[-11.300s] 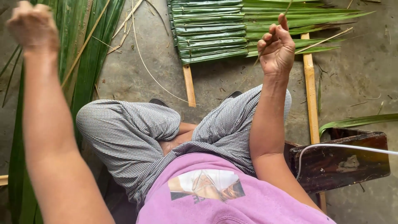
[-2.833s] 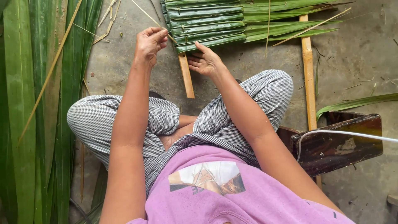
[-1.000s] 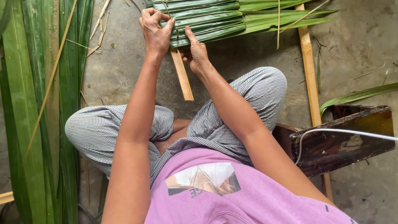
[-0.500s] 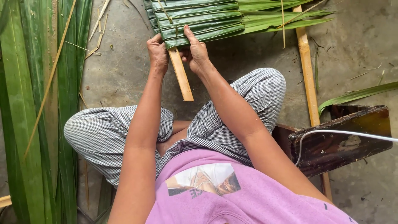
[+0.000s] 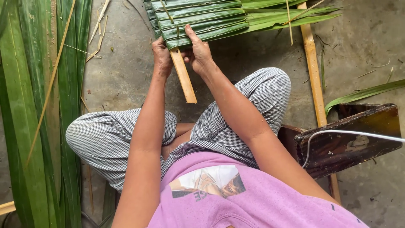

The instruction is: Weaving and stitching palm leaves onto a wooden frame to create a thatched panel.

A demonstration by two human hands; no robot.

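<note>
Gripping the near edge of the leaf panel (image 5: 202,19), left hand (image 5: 161,55) and right hand (image 5: 199,52) close on it either side of the slat (image 5: 184,76). Bare floor (image 5: 126,80) lies open below; loose leaves (image 5: 38,105) border left.

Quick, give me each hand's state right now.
Left hand: closed on the near edge of the folded leaf panel, beside the bamboo slat.
Right hand: thumb pressed flat on the panel's lowest leaf; fingers hidden underneath.
</note>
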